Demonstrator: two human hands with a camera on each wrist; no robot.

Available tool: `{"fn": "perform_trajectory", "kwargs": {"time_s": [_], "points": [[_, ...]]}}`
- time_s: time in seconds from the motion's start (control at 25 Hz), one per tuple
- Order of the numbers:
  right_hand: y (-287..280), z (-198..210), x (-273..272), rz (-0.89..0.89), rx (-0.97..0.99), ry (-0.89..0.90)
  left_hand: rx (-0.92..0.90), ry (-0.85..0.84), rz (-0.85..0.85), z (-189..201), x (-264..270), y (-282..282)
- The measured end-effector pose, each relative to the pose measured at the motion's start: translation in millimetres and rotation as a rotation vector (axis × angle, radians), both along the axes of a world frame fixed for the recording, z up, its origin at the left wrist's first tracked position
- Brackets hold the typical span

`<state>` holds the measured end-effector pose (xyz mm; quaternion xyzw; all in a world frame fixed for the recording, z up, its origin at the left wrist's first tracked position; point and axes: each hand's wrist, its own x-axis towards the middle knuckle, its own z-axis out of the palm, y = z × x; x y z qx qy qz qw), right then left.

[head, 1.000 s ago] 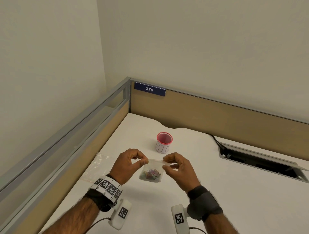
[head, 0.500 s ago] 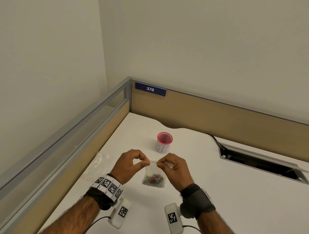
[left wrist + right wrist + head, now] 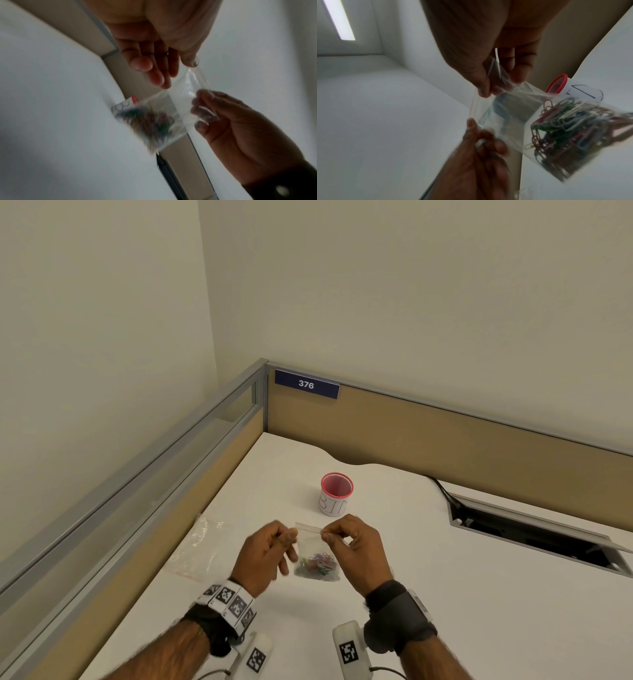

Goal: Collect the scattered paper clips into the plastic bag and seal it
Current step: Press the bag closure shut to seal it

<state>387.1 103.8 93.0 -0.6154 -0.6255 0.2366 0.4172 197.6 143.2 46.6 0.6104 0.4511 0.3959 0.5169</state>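
Observation:
A small clear plastic bag (image 3: 313,546) hangs above the white desk (image 3: 462,604), with coloured paper clips (image 3: 318,565) bunched at its bottom. My right hand (image 3: 325,537) pinches the bag's top strip near its right end; in the right wrist view the thumb and forefinger (image 3: 494,86) press that strip together. My left hand (image 3: 290,537) is at the bag's top left corner with its fingers loosened and spread. In the left wrist view its thumb tip (image 3: 193,62) just touches the corner and the fingers are nearly straight. The paper clips (image 3: 565,135) show clearly through the plastic.
A red mesh cup (image 3: 336,494) with a white paper label stands just beyond the hands. An empty clear bag (image 3: 198,546) lies on the desk by the left partition. A dark cable slot (image 3: 534,529) opens at the right. Tan partition walls close off the back and left.
My left hand has slid left along the bag's top to its corner and its fingers have loosened from their pinch. The right hand keeps its pinch, and the bag swings slightly.

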Motion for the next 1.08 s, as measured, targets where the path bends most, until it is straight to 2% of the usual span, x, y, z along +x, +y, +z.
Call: {"fn": "perform_trajectory", "kwargs": {"time_s": [0.16, 0.2, 0.24, 0.36, 0.4, 0.48, 0.64, 0.8, 0.88, 1.0, 1.08], "points": [[-4, 0, -6, 0.019, 0.059, 0.031, -0.57, 0.075, -0.092, -11, 13, -18], [-5, -1, -7, 0.054, 0.068, 0.029, -0.71, -0.003, -0.095, -10, 14, -15], [-7, -4, -8, 0.102, 0.077, 0.02, -0.828, -0.15, -0.079, -7, 15, -9], [-15, -15, -6, 0.227, 0.058, -0.051, -1.003, -0.637, 0.012, 3, 18, 20], [-18, -19, -4, 0.243, 0.042, -0.074, -0.993, -0.7, 0.05, 6, 20, 29], [-21, -23, 1, 0.199, -0.003, -0.062, -0.896, -0.687, 0.121, 11, 24, 41], [-8, -25, 9, -0.102, -0.16, 0.154, -0.756, -0.588, 0.122, 15, 31, 44], [-3, -29, 6, 0.001, -0.397, 0.4, -0.72, -0.551, 0.074, 13, 39, 40], [-4, -30, 4, 0.025, -0.405, 0.476, -0.701, -0.518, 0.044, 11, 39, 38], [-1, -36, 5, -0.018, -0.379, 0.443, -0.674, -0.486, 0.053, 6, 38, 36], [0, -41, 6, -0.01, -0.396, 0.514, -0.66, -0.465, 0.039, 5, 40, 33]]}}
